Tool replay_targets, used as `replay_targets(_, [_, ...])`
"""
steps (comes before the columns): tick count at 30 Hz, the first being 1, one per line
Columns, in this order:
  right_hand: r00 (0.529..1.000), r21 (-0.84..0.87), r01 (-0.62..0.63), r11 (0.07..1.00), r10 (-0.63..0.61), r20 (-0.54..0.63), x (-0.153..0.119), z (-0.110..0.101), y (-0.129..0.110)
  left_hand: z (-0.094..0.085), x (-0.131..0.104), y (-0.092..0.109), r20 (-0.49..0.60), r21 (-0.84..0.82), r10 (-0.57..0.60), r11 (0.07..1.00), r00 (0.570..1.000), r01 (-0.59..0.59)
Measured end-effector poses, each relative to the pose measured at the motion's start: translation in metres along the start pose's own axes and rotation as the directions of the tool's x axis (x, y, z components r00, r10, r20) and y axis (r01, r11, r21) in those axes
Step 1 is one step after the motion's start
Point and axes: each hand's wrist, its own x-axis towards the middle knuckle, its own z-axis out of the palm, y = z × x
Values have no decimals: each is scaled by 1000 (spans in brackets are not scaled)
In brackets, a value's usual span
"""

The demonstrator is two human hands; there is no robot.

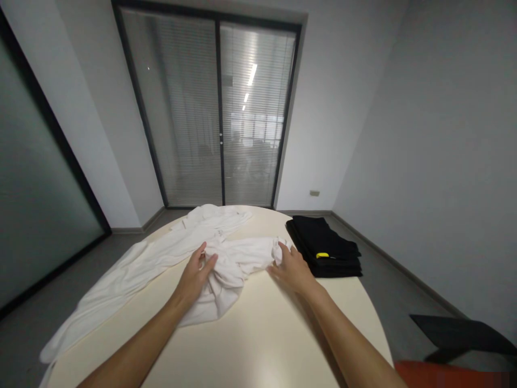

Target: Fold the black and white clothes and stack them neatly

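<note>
We take the black pile [327, 242] of folded clothes as our landmark; it sits on the round table [262, 345], with a small yellow thing [322, 255] on its near side. The white cloth [230, 264] lies left of the pile, bunched up in the middle, with a band of it reaching almost to the pile. More white fabric [133, 275] stretches well to the left of the pile, down toward us. Our right hand [293, 269] is just beside the pile, thumb and fingers grasping the gathered end of the band. Our left hand [197, 275] is farther left of the pile, thumb and fingers curved about the bunched part; the view is soft there, so we cannot tell whether they grip it or only touch it. Beyond the pile and to its left stands a glass door [252, 161] with blinds. Right of the pile and nearer us, part of a chair [444, 374] shows.
</note>
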Motion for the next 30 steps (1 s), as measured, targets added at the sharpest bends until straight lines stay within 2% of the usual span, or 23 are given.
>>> replay_targets(2, [1000, -119, -22, 993, 20, -22, -6, 1, -8, 5, -2, -6, -6, 163, 78, 984, 997, -76])
replay_targets(4, [998, -142, 43, 989, -50, -47, -9, 3, -15, 6, -4, -11, 29, 291, 194, 937, 981, -194])
replay_targets(6, [989, -121, 144, 982, -148, -27, -11, 6, -20, 6, -5, -12, 83, 348, 276, 892, 957, -288])
replay_targets(8, [975, -90, 221, 971, -218, 38, -11, 11, -23, 3, -6, -7, 130, 333, 291, 887, 948, -318])
replay_targets(10, [966, -64, 245, 967, -238, 97, -10, 14, -25, 1, -7, 2, 181, 258, 243, 923, 953, -285])
replay_targets(13, [965, -49, 247, 968, -241, 106, -7, 8, -25, -4, -4, 16, 208, 90, 173, 977, 963, -195])
replay_targets(15, [977, -12, 198, 980, -197, 76, -3, -3, -24, -9, 1, 21, 128, -12, 138, 990, 982, -138])
replay_targets(19, [999, 117, 3, 993, 3, -49, 5, -23, -17, -19, 15, 15, -86, -204, 6, 979, 996, -23])
replay_targets(21, [988, 179, 4, 984, 24, -155, 8, -24, -12, -20, 21, 8, -107, -319, -80, 947, 991, 42])
replay_targets(23, [967, 212, 70, 975, -14, -254, 10, -19, -6, -18, 22, 4, -122, -373, -152, 923, 981, 97])
replay_targets(25, [943, 161, 150, 975, -92, -320, 11, -13, -4, -14, 17, 5, -173, -283, -130, 956, 976, 77])
replay_targets(27, [926, 41, 191, 981, -166, -340, 10, -10, -6, -11, 8, 11, -189, -43, 57, 997, 980, -67])
replay_targets(29, [931, -61, 195, 979, -204, -303, 7, -13, -13, -8, -4, 18, -63, 230, 280, 938, 958, -259])
replay_targets(30, [945, -78, 192, 978, -206, -254, 5, -16, -18, -6, -9, 22, 28, 332, 334, 886, 942, -323])
